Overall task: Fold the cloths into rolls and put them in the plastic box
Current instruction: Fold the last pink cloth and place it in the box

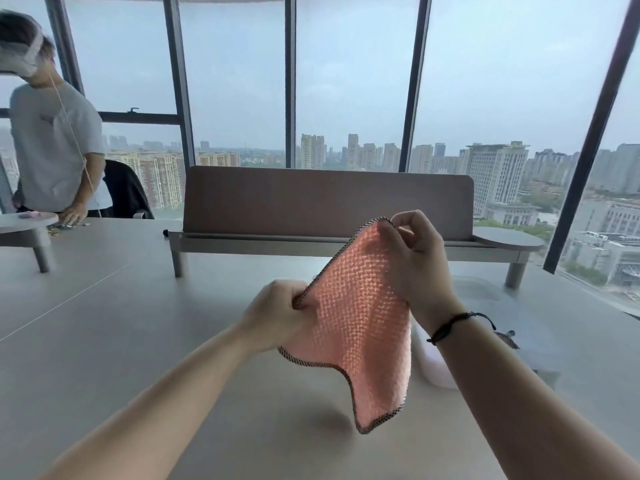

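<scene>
A pink waffle-weave cloth [360,327] with a dark stitched border hangs unfolded in the air above the table. My left hand [277,315] pinches its left edge. My right hand [415,261] pinches the top corner, higher up and further away. The cloth's lower corner droops free near the table. Behind my right forearm lies a pale pink cloth [433,368], partly hidden. The clear plastic box [485,289] sits on the table to the right, behind my right wrist, and is hard to make out.
The grey table [138,341] stretches left and forward. A brown divider panel with a shelf [325,202] stands across the back. Another person [52,150] stands at the far left by a small raised round shelf [27,223]. A small dark object [509,337] lies right of my wrist.
</scene>
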Tool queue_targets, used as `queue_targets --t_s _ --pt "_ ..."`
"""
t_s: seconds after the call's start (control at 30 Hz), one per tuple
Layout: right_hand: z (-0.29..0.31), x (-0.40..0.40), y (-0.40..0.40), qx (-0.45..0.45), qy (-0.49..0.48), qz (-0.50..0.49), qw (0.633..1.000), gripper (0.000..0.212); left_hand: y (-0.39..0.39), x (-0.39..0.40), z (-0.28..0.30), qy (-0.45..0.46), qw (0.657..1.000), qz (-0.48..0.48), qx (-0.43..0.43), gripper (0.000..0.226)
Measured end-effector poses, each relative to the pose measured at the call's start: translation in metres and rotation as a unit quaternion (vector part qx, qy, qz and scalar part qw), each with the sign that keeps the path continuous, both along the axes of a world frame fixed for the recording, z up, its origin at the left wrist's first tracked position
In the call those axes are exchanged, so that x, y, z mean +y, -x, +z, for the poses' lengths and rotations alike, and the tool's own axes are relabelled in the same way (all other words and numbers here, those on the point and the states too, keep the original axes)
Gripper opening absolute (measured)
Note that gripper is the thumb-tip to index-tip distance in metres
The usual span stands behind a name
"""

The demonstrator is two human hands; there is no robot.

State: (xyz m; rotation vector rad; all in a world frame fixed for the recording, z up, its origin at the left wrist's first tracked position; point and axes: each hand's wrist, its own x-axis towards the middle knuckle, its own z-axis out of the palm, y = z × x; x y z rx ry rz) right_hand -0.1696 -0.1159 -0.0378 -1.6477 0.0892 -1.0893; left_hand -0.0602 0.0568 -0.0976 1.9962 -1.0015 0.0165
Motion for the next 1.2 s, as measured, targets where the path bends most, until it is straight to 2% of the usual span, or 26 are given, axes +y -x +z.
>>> queue_targets --t_s 0.1,0.2,0.3,0.37,0.43,0.53,0.63,0.7,0.77,0.83,0.93,1.07,1.2 --pt "-0.003 -0.014 0.007 -0.001 -0.109 0.089 0.99 0.015 -0.026 0.031 0.001 0.036 0.986 -0.075 0.146 0.042" --pt "-0.013 -0.023 0.013 0.01 -0.202 0.268 0.942 0.02 -0.039 0.064 0.005 0.109 0.923 -0.176 0.324 0.056" --pt "-0.029 -0.033 0.008 0.02 -0.24 0.352 0.904 0.012 -0.049 0.078 0.008 0.235 0.868 -0.204 0.387 0.052" --pt "-0.038 -0.04 -0.005 0.03 -0.267 0.351 0.897 0.026 -0.055 0.076 0.009 0.286 0.848 -0.199 0.4 0.054" --pt "-0.048 -0.044 -0.02 0.046 -0.288 0.299 0.909 0.017 -0.062 0.065 0.006 0.283 0.857 -0.157 0.402 0.049" --pt "-0.076 -0.05 -0.043 0.137 -0.271 0.137 0.943 0.012 -0.079 0.043 -0.02 0.233 0.886 -0.009 0.401 0.03" --pt "-0.124 -0.055 -0.064 0.275 -0.22 0.043 0.935 0.013 -0.104 0.027 -0.07 0.143 0.936 0.144 0.286 0.017" --pt "-0.159 -0.061 -0.076 0.327 -0.152 -0.028 0.932 0.014 -0.115 0.022 -0.099 0.074 0.958 0.192 0.202 0.014" --pt "-0.178 -0.067 -0.086 0.345 -0.041 -0.098 0.933 0.017 -0.121 0.018 -0.114 0.037 0.967 0.213 0.138 0.014" --pt "-0.181 -0.073 -0.099 0.346 0.027 -0.122 0.93 0.019 -0.13 0.015 -0.118 0.025 0.967 0.236 0.087 0.013" --pt "-0.18 -0.082 -0.12 0.355 0.07 -0.138 0.922 0.016 -0.148 0.01 -0.118 0.06 0.962 0.255 0.073 0.014" --pt "-0.185 -0.093 -0.138 0.347 0.064 -0.136 0.926 0.014 -0.165 0.005 -0.121 0.107 0.954 0.271 0.069 0.015" --pt "-0.181 -0.097 -0.141 0.31 0.006 -0.097 0.946 0.01 -0.171 0.007 -0.124 0.168 0.947 0.242 0.13 0.012"
